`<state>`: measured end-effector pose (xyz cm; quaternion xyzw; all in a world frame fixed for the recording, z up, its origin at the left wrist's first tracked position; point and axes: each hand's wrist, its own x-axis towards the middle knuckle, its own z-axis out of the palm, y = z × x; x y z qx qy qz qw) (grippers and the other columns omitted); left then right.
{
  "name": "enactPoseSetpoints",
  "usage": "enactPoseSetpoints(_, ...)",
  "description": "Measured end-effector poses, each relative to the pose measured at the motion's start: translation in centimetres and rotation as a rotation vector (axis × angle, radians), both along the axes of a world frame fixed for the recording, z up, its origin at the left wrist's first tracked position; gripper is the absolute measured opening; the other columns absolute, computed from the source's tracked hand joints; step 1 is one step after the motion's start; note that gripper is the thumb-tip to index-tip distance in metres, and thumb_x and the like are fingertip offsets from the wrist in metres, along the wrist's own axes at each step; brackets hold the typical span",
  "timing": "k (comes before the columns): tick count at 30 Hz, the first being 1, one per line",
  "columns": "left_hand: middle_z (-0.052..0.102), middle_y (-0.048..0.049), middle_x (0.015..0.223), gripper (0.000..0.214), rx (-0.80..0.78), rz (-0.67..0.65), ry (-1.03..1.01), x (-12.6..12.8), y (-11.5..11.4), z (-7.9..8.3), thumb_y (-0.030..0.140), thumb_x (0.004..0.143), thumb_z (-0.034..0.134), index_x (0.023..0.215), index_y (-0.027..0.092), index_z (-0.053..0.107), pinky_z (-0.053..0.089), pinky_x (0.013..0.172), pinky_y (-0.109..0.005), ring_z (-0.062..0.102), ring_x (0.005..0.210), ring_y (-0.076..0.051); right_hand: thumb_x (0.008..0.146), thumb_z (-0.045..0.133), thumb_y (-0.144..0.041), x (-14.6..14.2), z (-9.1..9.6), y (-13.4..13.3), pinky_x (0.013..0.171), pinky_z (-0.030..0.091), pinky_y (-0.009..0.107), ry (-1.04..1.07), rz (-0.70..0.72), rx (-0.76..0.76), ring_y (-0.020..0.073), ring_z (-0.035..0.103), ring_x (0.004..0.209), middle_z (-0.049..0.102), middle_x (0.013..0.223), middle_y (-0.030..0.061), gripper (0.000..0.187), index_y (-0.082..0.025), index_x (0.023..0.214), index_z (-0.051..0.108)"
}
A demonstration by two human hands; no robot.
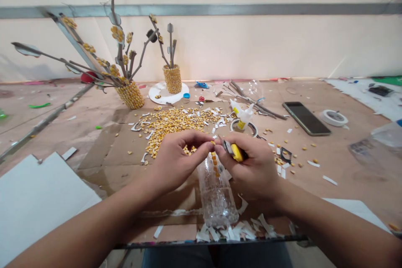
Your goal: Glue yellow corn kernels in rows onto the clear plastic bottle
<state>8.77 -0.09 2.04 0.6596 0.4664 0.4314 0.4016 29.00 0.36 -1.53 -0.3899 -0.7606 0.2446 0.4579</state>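
Note:
A clear plastic bottle (217,194) lies lengthwise in front of me, with a short row of corn kernels (215,163) stuck along its upper side. My left hand (177,161) is closed in a pinch, fingertips pressed at the top of that row, apparently on a kernel. My right hand (251,165) is wrapped round a small yellow and grey tool (234,150) whose tip points toward the same spot. Just beyond the hands lies a loose pile of corn kernels (171,123).
Two kernel-covered vases with branches (132,94) (172,78) stand at the back left. Glue bottles (244,116), a phone (306,118) and a tape roll (334,117) lie to the right. White paper scraps (232,230) litter the near edge; white sheets (34,201) lie at left.

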Motion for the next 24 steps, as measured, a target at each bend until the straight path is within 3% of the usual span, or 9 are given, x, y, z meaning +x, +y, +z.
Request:
enactPoseSetpoints(1, 0.081, -0.0038, 0.081, 0.013, -0.052, -0.010, -0.044, 0.0, 0.1, 0.1, 0.031, 0.089, 0.075, 0.089, 0.019, 0.081, 0.053, 0.067, -0.028, 0.069, 0.071, -0.016, 0.093, 0.071, -0.021, 0.0, 0.2, 0.1, 0.064, 0.042, 0.031, -0.024, -0.015, -0.018, 0.0161, 0.056, 0.064, 0.069, 0.077, -0.0004, 0.005, -0.025, 0.093, 0.073)
enactPoseSetpoints(2, 0.079, -0.0036, 0.079, 0.014, -0.113, -0.028, -0.093, -0.1, 0.3, 0.1, 0.032, 0.088, 0.076, 0.086, 0.019, 0.080, 0.052, 0.065, -0.028, 0.067, 0.069, -0.015, 0.095, 0.071, -0.027, 0.1, 0.4, 0.3, 0.062, 0.039, 0.031, -0.054, -0.023, -0.027, 0.0150, 0.051, 0.061, 0.066, 0.073, -0.0009, 0.009, -0.024, 0.087, 0.069)
enactPoseSetpoints(6, 0.072, -0.0007, 0.071, 0.017, -0.298, -0.101, -0.274, -0.5, 0.8, -0.1, 0.035, 0.086, 0.079, 0.082, 0.019, 0.073, 0.050, 0.062, -0.027, 0.060, 0.063, -0.013, 0.099, 0.064, -0.058, 0.9, 1.1, 1.4, 0.059, 0.029, 0.031, -0.197, 0.033, 0.007, 0.0133, 0.041, 0.056, 0.050, 0.063, -0.0028, 0.047, -0.023, 0.071, 0.049)
enactPoseSetpoints(9, 0.069, 0.0009, 0.071, 0.017, -0.357, -0.128, -0.327, -0.7, 0.6, -0.4, 0.035, 0.086, 0.080, 0.086, 0.019, 0.073, 0.047, 0.061, -0.026, 0.057, 0.062, -0.011, 0.101, 0.054, -0.070, 1.3, 1.1, 1.9, 0.059, 0.024, 0.032, -0.290, 0.077, 0.061, 0.0132, 0.040, 0.055, 0.044, 0.061, -0.0029, 0.058, -0.023, 0.068, 0.044)
enactPoseSetpoints(24, 0.065, 0.0025, 0.071, 0.022, -0.410, -0.202, -0.416, -0.7, -0.1, -0.8, 0.037, 0.091, 0.082, 0.088, 0.017, 0.074, 0.042, 0.059, -0.023, 0.053, 0.060, -0.009, 0.105, 0.048, -0.075, 1.3, 0.8, 1.8, 0.059, 0.027, 0.031, -0.344, 0.091, 0.202, 0.0132, 0.045, 0.057, 0.051, 0.063, -0.0007, 0.065, -0.021, 0.069, 0.055)
